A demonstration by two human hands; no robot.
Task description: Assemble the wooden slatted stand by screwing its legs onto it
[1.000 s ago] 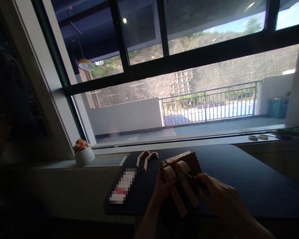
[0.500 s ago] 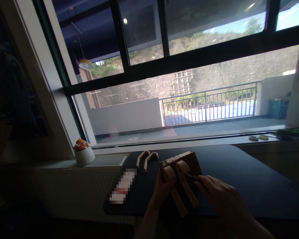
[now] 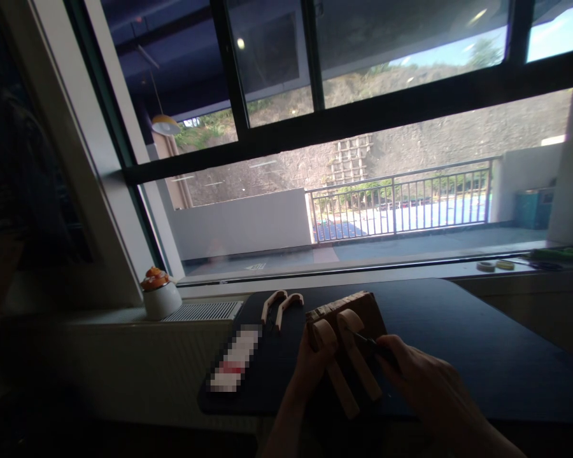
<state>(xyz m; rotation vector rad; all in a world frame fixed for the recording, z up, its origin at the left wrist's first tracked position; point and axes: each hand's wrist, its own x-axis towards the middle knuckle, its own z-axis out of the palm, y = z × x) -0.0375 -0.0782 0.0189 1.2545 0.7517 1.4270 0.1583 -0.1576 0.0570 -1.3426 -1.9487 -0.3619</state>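
Note:
My left hand (image 3: 310, 367) is closed around the left edge of a brown wooden block (image 3: 375, 313), which is tilted up over the dark table. Two pale wooden hook-shaped pieces lie against its face, a left hook (image 3: 342, 387) and a right hook (image 3: 365, 372), their curved ends up and straight legs down toward me. Fingers of my left hand press by the left hook. In my right hand (image 3: 423, 375) is a dark-handled screwdriver (image 3: 367, 341), its thin shaft reaching the right hook just below the curve. The exact contact of the tip is too dark to make out.
Two more curved wooden pieces (image 3: 281, 308) lie at the table's back left. A blurred-out flat item (image 3: 233, 359) rests along the left edge of the table (image 3: 458, 331). Beyond stand a white pot with an orange top (image 3: 161, 299), a radiator, and the window; tape rolls (image 3: 486, 266) sit on the sill.
My right hand and the screwdriver handle have shifted slightly, and the fingers sit differently on the handle. My left hand, the block and the hooks look nearly unchanged.

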